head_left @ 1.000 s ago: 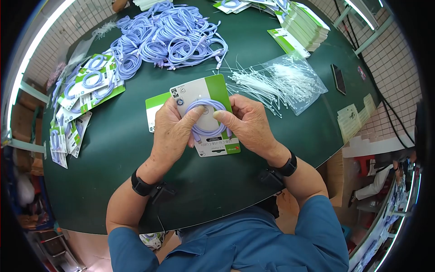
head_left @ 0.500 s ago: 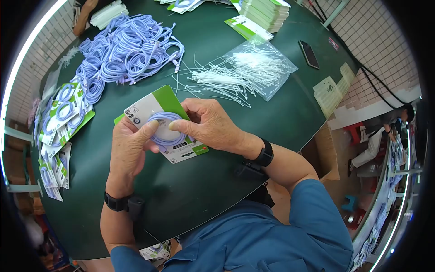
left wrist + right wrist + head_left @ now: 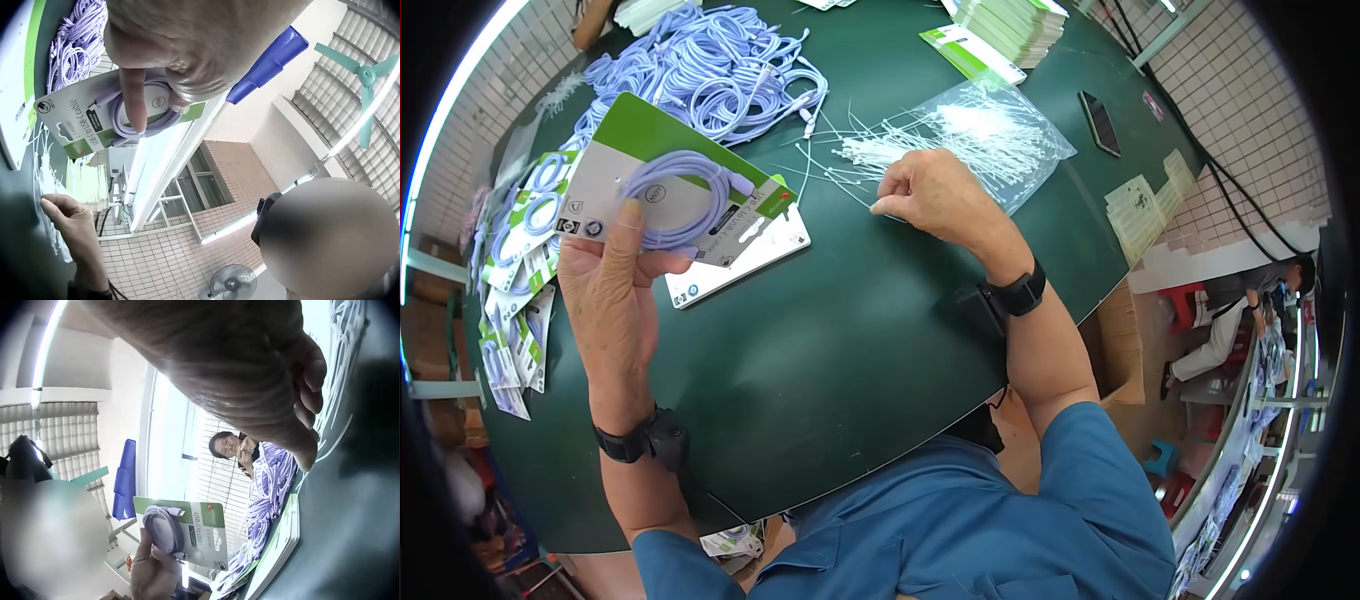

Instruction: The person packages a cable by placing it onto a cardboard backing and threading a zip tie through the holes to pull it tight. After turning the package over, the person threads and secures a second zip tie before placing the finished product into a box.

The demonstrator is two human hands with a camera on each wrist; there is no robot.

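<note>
My left hand (image 3: pixel 615 300) holds up a green-and-white card (image 3: pixel 595 190) at its edge, thumb in front. A coiled lilac cable (image 3: pixel 662 242) lies against the card's face; the left wrist view shows fingers over the coil (image 3: pixel 115 112). My right hand (image 3: pixel 945 200) is at the left side of the loose white ties (image 3: pixel 880 150), thumb and forefinger close together around a thin tie, though its fingers partly hide the contact. Another card (image 3: pixel 745 262) lies on the table below and behind the held one.
A lilac cable heap (image 3: pixel 700 75) lies at the back left, with carded cables (image 3: pixel 525 230) along the left edge. A plastic bag (image 3: pixel 1040 135), a card stack (image 3: pixel 1015 30), a phone (image 3: pixel 1100 123) and yellowed paper (image 3: pixel 1135 215) are to the right. Another person's arm (image 3: pixel 590 22) shows at the back.
My right hand has let go of the card and cable and moved right to the ties. My left hand has raised the card with the coil, up and left, uncovering the card beneath.
</note>
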